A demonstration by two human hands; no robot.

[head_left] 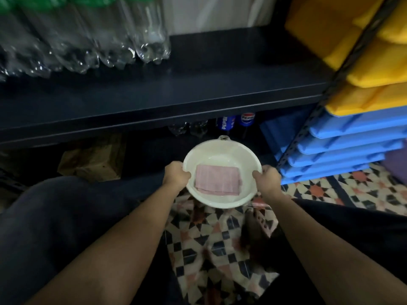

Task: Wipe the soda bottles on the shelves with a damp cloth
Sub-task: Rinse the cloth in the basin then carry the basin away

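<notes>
Head view, left to right: clear soda bottles point(77, 38) with ribbed plastic bases stand on the dark metal shelf point(154, 102), far left. The left hand point(177, 175) and right hand point(266, 178) each grasp the rim of a smooth white basin point(222, 148) over the patterned tile floor point(220, 238). A folded pink cloth point(217, 180) lies flat inside. I'd keep the basin level, set it down, then wring the cloth well. Pepsi bottles point(235, 122) sit lower; yellow and blue padded stacks point(363, 84) right.
</notes>
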